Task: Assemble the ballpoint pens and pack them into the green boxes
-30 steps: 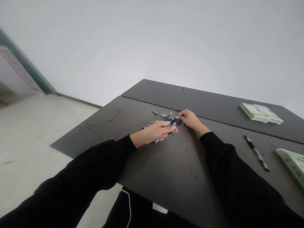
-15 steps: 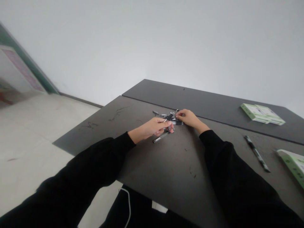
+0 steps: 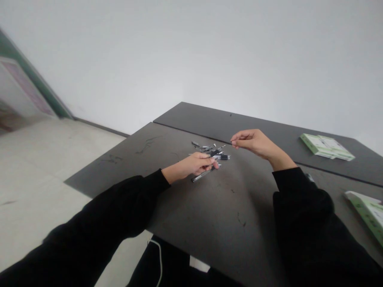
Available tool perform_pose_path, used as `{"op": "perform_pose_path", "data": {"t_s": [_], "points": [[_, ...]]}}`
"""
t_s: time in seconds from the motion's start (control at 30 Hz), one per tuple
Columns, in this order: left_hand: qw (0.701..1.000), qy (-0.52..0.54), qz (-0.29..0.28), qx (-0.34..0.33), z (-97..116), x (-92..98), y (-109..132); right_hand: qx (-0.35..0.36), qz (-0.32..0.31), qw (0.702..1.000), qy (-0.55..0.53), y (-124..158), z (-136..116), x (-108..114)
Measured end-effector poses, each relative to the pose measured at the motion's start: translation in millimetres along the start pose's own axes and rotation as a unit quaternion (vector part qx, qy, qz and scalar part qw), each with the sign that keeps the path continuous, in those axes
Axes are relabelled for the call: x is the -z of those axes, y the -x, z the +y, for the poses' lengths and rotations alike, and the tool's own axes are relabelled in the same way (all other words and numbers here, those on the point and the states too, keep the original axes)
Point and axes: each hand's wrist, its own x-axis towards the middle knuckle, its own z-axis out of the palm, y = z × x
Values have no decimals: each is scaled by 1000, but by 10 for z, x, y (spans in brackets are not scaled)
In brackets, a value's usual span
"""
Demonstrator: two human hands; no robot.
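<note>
My left hand (image 3: 196, 164) is closed around a pen (image 3: 216, 152) with a dark grip, its bare tip pointing up and to the right. Under and behind that hand lies a loose pile of pen parts (image 3: 206, 148), clear barrels and dark caps among them. Another clear pen (image 3: 201, 175) lies on the table just in front of my left fingers. Raised to the right of the pile, my right hand (image 3: 254, 144) has thumb and fingertips pinched together; whatever they may hold is too small to make out.
Green-and-white boxes (image 3: 327, 146) lie at the back right of the dark table (image 3: 191, 215), and another green-and-white box (image 3: 366, 213) is at the right edge. A pen (image 3: 310, 177) is mostly hidden behind my right sleeve. A small dark piece (image 3: 230, 115) lies far back.
My right hand has lifted away from the pile and moved to the right, its sleeve now covering most of the pen there. My left hand keeps its pen in nearly the same place.
</note>
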Motion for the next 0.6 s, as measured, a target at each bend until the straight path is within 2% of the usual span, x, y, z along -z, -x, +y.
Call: {"op": "perform_pose_path", "data": {"t_s": [0.2, 0.6], "points": [[1000, -28, 0, -1, -1, -17, 3, 13, -42, 997, 59, 94, -282, -102], [1000, -15, -12, -5, 39, -41, 1, 0, -86, 995, 54, 139, -422, -152]]}}
